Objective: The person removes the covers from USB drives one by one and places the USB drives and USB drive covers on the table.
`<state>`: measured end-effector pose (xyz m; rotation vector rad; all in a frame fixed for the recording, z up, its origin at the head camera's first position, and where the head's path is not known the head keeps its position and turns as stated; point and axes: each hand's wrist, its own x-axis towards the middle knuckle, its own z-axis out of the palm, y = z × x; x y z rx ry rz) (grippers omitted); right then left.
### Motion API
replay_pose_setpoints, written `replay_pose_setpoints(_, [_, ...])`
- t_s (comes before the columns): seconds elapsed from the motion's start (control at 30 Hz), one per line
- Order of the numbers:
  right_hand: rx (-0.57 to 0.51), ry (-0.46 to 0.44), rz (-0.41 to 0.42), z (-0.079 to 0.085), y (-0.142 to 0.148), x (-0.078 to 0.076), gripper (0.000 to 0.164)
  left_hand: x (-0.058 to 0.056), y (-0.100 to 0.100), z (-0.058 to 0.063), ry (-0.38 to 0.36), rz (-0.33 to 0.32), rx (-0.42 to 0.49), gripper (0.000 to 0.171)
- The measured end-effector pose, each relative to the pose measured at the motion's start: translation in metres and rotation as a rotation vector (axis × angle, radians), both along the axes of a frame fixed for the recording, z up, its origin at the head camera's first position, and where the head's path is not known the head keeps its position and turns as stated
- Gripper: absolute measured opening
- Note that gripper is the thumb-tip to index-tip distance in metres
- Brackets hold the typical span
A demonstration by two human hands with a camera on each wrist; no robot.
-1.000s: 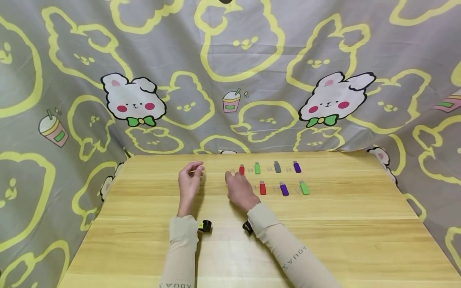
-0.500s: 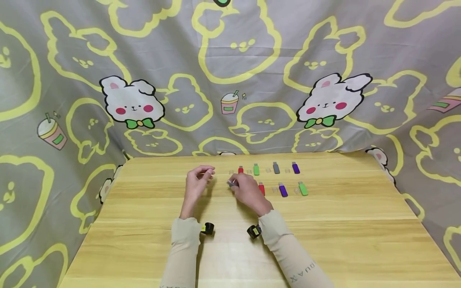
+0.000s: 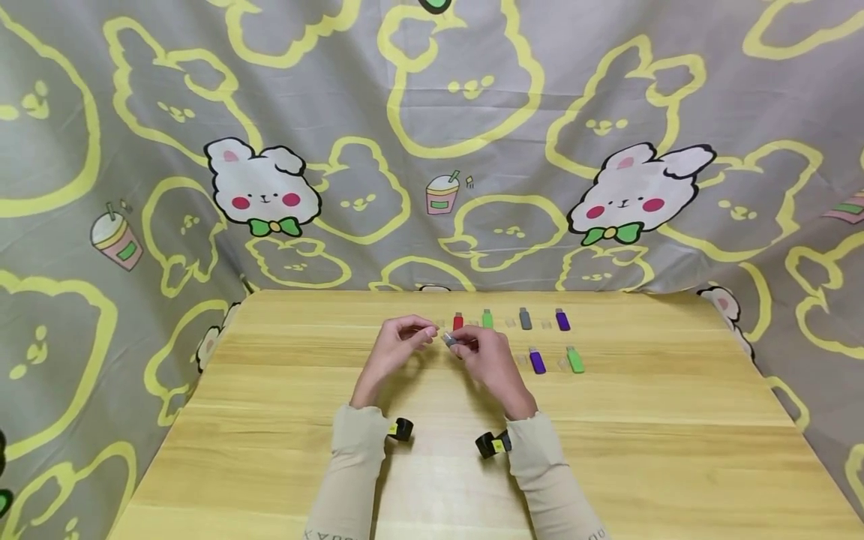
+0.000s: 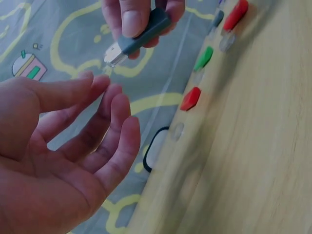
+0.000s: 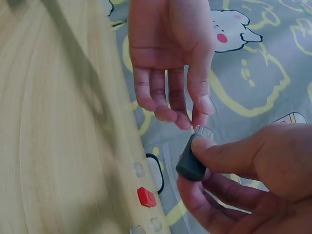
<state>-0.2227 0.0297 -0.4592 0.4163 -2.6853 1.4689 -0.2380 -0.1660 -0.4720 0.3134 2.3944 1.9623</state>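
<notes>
My right hand (image 3: 491, 360) pinches a dark grey USB flash drive (image 3: 450, 340) between thumb and fingers, above the table. The drive's metal connector end (image 4: 115, 54) points toward my left hand (image 3: 398, 345); something clear shows around that end, and I cannot tell whether it is a cap. The left hand's thumb and index fingertips are close together near the connector, with the other fingers loosely bent. Nothing is visible between them. Just beyond the hands, a red flash drive (image 3: 458, 321) and a green flash drive (image 3: 487, 318) lie on the table.
Farther right in the back row lie a grey flash drive (image 3: 525, 318) and a purple one (image 3: 563, 319). Another purple drive (image 3: 537, 361) and a green one (image 3: 574, 359) are nearer. Small clear caps (image 3: 510, 322) sit beside drives. A patterned curtain (image 3: 358, 187) borders the wooden table (image 3: 283, 420).
My right hand has lifted the grey flash drive from the table and turned its connector leftward. The left hand has moved right, close to it. The near red drive is now hidden.
</notes>
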Motion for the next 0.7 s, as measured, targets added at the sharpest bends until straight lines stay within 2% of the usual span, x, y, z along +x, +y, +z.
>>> replay_pose_setpoints(0.1, [-0.047,0.007,-0.010,0.001,0.003,0.000,0.011,0.001,0.003,0.001,0.022,-0.051,-0.003,0.018])
replay_pose_setpoints(0.23, [-0.076,0.012,-0.017,0.003,0.005,0.001,0.008,0.002,0.008,0.000,0.047,-0.083,-0.003,0.017])
replay_pose_setpoints(0.43, [-0.072,0.024,-0.018,0.003,0.007,0.000,0.007,0.000,0.013,-0.002,0.049,-0.082,0.033,0.015])
replay_pose_setpoints(0.7, [-0.070,0.034,0.000,0.002,0.009,-0.001,0.009,0.000,0.016,-0.002,-0.004,-0.055,0.067,0.015])
